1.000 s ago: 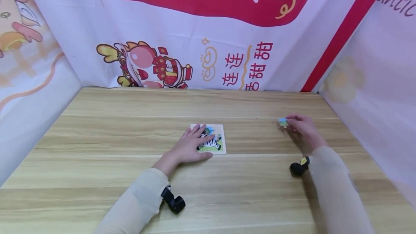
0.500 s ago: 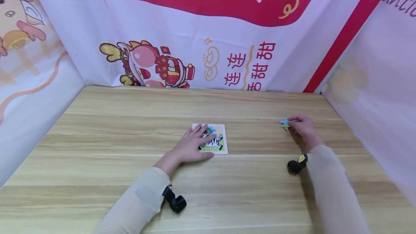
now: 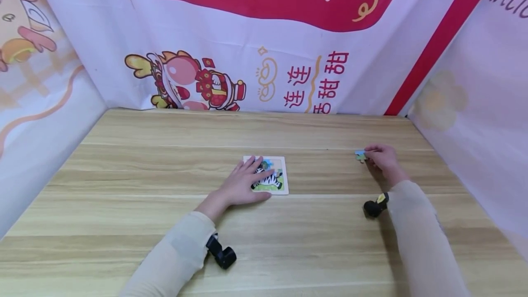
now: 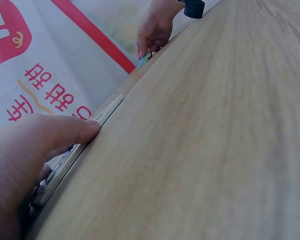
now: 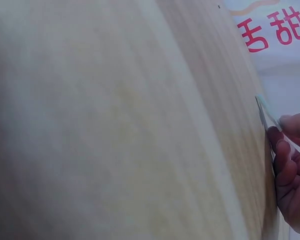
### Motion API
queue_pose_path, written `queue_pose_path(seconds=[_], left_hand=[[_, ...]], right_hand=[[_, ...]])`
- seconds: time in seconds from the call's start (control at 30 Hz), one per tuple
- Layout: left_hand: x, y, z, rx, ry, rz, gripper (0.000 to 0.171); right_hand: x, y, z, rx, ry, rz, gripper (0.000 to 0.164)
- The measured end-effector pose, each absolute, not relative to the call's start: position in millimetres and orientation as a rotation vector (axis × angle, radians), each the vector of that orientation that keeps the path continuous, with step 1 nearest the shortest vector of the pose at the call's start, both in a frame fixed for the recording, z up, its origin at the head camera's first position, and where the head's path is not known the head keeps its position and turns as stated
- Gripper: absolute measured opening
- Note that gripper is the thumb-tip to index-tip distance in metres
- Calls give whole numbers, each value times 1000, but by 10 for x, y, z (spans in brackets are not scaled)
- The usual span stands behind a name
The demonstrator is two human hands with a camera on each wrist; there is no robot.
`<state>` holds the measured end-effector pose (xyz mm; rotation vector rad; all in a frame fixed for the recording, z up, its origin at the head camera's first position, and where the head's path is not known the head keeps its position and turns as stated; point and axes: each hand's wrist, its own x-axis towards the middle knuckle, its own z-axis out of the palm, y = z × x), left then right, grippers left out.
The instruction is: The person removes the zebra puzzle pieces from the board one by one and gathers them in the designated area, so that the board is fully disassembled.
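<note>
A square jigsaw board (image 3: 285,178) with a white frame and a zebra picture lies flat near the middle of the table. My left hand (image 3: 240,187) rests on its left part, fingers straight and spread, covering some of the picture. In the left wrist view, the thumb (image 4: 72,130) touches the frame's near edge. Well to the right, my right hand (image 3: 383,159) pinches a small blue-and-green jigsaw piece (image 3: 360,155) between thumb and fingers. The right wrist view shows this piece (image 5: 262,107) edge-on, slightly tilted and close to the tabletop.
The wood-grain table (image 3: 321,242) is bounded at the back by a white and red printed cloth (image 3: 247,35). Printed side cloths (image 3: 474,104) stand left and right. Each wrist carries a small black camera (image 3: 222,256).
My left hand stays on the board. The right hand keeps its pinch on the jigsaw piece, with the forearm and wrist shifted slightly left and forward.
</note>
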<state>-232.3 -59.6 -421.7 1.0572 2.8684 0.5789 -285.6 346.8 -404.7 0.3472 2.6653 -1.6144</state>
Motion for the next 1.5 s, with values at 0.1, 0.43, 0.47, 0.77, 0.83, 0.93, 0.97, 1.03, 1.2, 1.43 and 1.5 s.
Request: queue_pose_path(seconds=[0.1, 0.43, 0.47, 0.77, 0.83, 0.93, 0.97, 1.03, 1.2, 1.43, 1.5], left_hand=[[-2322, -588, -4217, 1066, 2866, 584, 62], [-2327, -585, -4229, 1030, 2863, 604, 62], [-2326, -586, -4229, 1028, 2865, 606, 62], [-2325, -586, -4220, 977, 2867, 716, 61], [-2328, -579, -4221, 952, 2862, 752, 62], [-2332, -570, -4227, 917, 2851, 795, 62], [-2332, -567, -4227, 909, 2848, 798, 63], [-2333, -564, -4230, 909, 2842, 799, 63], [-2322, -578, -4214, 933, 2836, 769, 61], [-2296, -614, -4164, 943, 2837, 700, 65], [-2285, -625, -4153, 941, 2838, 679, 67]], right_hand=[[-2858, 3490, -4051, 367, 2647, -1623, 31], [-2776, 3419, -3937, 354, 2622, -1782, 29], [-2764, 3387, -3914, 319, 2645, -1767, 32], [-2691, 3021, -3646, 235, 2684, -1644, 42], [-2678, 2912, -3605, 245, 2627, -1710, 42], [-2672, 2742, -3560, 216, 2567, -1782, 43], [-2672, 2684, -3549, 200, 2557, -1793, 42], [-2677, 2564, -3533, 158, 2534, -1830, 43], [-2690, 2246, -3516, 68, 2481, -1857, 38], [-2675, 1866, -3564, 6, 2410, -1843, 30], [-2666, 1777, -3595, -13, 2402, -1831, 29]])
